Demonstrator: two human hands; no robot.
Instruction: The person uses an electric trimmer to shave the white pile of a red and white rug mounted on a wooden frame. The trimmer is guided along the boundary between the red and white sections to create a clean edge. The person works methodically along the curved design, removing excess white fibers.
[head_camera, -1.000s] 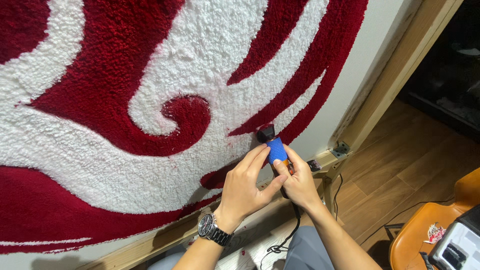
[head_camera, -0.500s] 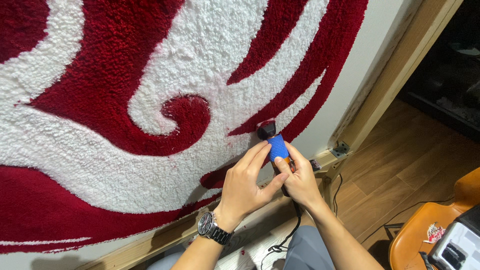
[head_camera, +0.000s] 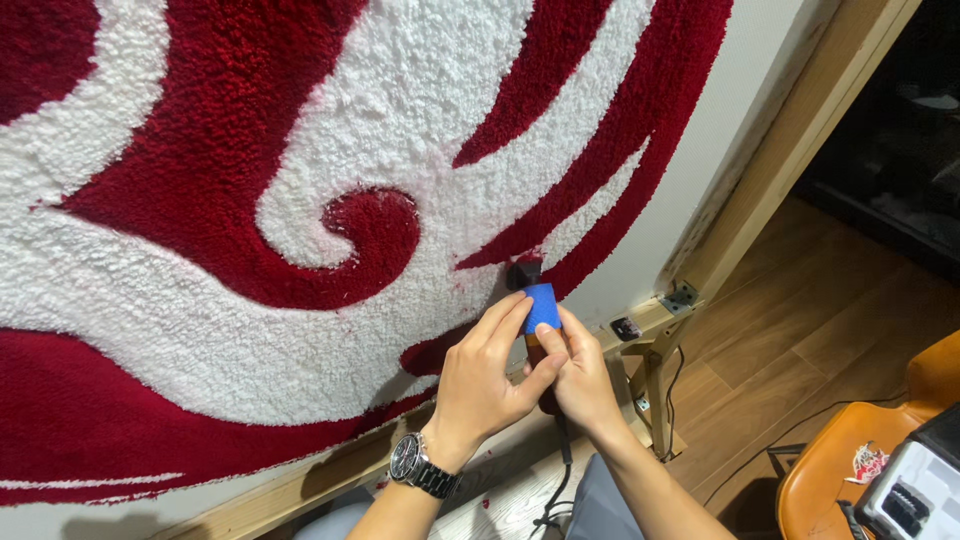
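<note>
Rug (head_camera: 300, 170) tufted yarn, rough, matt; frame (head_camera: 800, 130) bare wood; wristwatch (head_camera: 420, 468) glossy metal.

There is one view only, from a camera on the person's head. It looks forward and downward at a tufted rug (head_camera: 300, 200) stretched on a wooden frame (head_camera: 770, 190), from close enough that the rug fills most of the picture. The frame's right edge runs slantwise, so the camera is tilted. Both forearms enter from the bottom edge, and the wooden floor (head_camera: 800, 330) shows at lower right.
</note>
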